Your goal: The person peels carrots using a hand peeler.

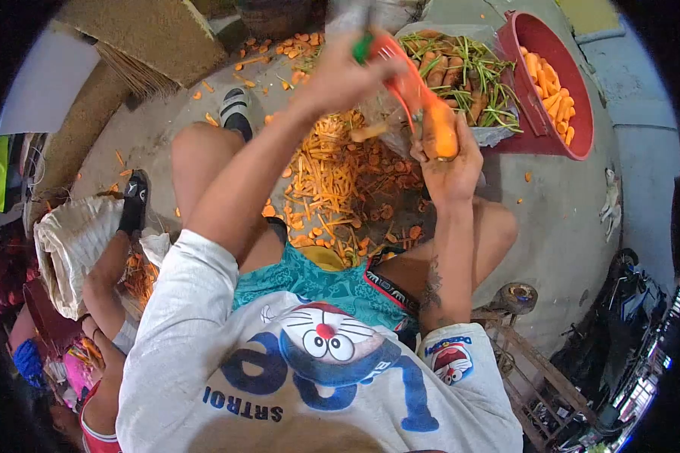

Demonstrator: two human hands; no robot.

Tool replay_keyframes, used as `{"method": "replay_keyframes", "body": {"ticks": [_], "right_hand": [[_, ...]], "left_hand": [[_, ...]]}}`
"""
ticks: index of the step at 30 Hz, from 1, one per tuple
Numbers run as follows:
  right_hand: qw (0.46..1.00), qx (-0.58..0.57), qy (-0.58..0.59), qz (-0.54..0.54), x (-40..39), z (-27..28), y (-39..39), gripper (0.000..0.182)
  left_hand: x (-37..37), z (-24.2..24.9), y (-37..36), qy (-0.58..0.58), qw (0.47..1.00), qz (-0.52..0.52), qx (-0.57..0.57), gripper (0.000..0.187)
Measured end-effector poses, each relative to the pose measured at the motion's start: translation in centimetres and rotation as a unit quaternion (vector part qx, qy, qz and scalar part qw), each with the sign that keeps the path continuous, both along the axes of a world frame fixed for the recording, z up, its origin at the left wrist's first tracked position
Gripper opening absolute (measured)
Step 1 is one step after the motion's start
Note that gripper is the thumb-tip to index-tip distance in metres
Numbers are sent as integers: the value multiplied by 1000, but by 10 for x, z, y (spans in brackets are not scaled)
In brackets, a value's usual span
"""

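Observation:
My left hand (347, 79), blurred by motion, is closed around a red-orange peeler (409, 84) with a green part at its upper end. The peeler's lower end reaches the carrot (441, 134), which my right hand (459, 166) grips from below and the side. Bright orange shows on the carrot's near face, with darker skin at its edge. Between my legs lies a heap of carrot peelings (321, 177). Just beyond my right hand, unpeeled carrots (452, 69) with green stalks rest in a clear plastic bag (499, 137).
At the upper right, a red tub (515, 57) holds peeled carrots (553, 98). Scraps litter the concrete floor (540, 204). A wheeled metal frame (533, 370) stands at the lower right. Another person (106, 385) sits at the left beside a whitish sack (72, 241).

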State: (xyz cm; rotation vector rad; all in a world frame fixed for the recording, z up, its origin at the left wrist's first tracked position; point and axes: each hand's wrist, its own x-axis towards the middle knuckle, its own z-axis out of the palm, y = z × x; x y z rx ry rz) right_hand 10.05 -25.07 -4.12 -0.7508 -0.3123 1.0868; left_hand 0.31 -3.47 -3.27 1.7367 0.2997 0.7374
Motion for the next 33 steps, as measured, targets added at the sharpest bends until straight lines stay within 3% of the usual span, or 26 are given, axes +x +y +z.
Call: {"method": "replay_keyframes", "body": {"ticks": [1,2,4,8,10,12,14,16,17,20,21,24,25,26,28,30,31,33], "right_hand": [[996,-46,-27,-70,-5,-1,4,34],[985,-91,-54,-138,-7,-2,8,35],[990,-66,-43,-120,-11,9,7,38],[993,-51,15,-101,-15,15,5,40],[992,-65,2,-112,-11,10,7,40],[986,-105,-14,-128,-10,3,7,40],[989,-92,-7,-117,-11,1,3,40],[994,-56,2,-90,-16,4,1,42],[999,-4,9,-44,-13,4,-1,42],[999,-6,45,-20,-4,-5,-3,42],[989,-102,26,-108,-15,8,4,42],[984,-75,-57,-149,-19,1,7,42],[984,-83,-53,-147,-22,0,2,42],[987,-81,-59,-123,-22,2,1,41],[990,-69,-68,-103,-16,2,0,40],[999,-27,26,-4,-6,-6,-5,40],[999,-27,25,-5,-9,-2,-1,40],[980,-104,-37,-166,-20,6,10,40]], "left_hand": [[3,-2,-21,-100,993,-54,18,26],[4,-1,-16,-100,993,-54,19,26],[-1,5,-1,-45,994,-66,72,26],[1,-1,36,-37,998,40,-42,25],[1,0,5,-50,998,33,-21,23],[-2,3,-25,-153,980,-79,105,19],[-5,7,-11,-132,983,-65,113,18],[4,-2,29,-46,998,23,-24,22],[3,-7,45,-26,998,51,-10,23],[-3,4,4,23,998,62,-12,24],[-8,8,-17,-15,999,-30,4,23],[-3,5,-20,-102,989,-97,-33,23],[-4,10,-2,-14,1000,-9,25,22],[-2,5,12,-13,1000,-6,23,22],[5,5,32,-99,993,59,27,16],[-2,5,7,-64,996,37,-49,20],[-9,9,-18,-87,996,1,-6,20],[-9,11,-27,-108,993,-35,34,19]]}}
